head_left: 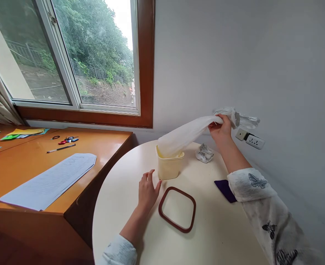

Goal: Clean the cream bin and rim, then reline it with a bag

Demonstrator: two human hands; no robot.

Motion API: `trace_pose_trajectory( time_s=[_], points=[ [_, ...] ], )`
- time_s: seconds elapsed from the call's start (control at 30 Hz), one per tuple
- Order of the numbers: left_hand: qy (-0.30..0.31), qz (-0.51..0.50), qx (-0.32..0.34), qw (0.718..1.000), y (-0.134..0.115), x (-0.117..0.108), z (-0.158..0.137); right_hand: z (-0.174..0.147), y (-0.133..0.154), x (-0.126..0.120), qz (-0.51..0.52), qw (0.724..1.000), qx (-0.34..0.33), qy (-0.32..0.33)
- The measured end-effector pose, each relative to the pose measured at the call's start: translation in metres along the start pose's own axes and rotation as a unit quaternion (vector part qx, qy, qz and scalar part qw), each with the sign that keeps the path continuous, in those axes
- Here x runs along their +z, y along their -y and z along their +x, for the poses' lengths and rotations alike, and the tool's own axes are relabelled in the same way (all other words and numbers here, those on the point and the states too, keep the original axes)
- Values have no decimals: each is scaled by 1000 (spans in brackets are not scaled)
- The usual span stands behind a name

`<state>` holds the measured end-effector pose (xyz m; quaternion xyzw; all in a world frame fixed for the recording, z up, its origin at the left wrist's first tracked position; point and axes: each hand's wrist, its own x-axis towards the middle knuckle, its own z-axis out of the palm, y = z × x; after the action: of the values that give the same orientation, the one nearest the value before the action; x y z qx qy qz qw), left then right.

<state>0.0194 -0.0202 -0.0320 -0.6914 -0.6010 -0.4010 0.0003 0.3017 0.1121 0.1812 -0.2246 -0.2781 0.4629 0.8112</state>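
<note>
My right hand (221,129) is closed around the gathered upper part of a white plastic bag (186,133). The bag stretches down to the left, and its lower end is inside a small cream bin (169,167) on the round table. Past my fingers the crumpled top of the bag sticks out toward the wall. My left hand (148,189), fingers apart and empty, is just in front of the bin's left side; whether it touches the bin I cannot tell. A brown rounded-square ring (192,213) lies flat on the table to the right of that hand.
A crumpled silvery-white wad (205,153) sits right of the bin on the round table (118,206). Dark purple cloth or paper (225,190) lies under my right forearm. On the wooden desk (107,141) are papers (52,180), a pen (61,148) and keys (68,140). Wall sockets (255,141) are at right.
</note>
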Motion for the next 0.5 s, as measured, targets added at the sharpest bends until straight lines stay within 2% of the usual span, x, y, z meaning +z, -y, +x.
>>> trace_pose_trajectory(
  time_s=[0.13,0.3,0.5],
  points=[
    [2,-4,-5,1000,0,2,0,-2,0,6,-107,994,2,-1],
    [2,-14,-9,1000,1,2,-1,-10,-13,29,-200,979,-15,33],
    [6,-19,-10,1000,2,3,-2,-22,-48,53,-348,930,-19,118]
  ],
)
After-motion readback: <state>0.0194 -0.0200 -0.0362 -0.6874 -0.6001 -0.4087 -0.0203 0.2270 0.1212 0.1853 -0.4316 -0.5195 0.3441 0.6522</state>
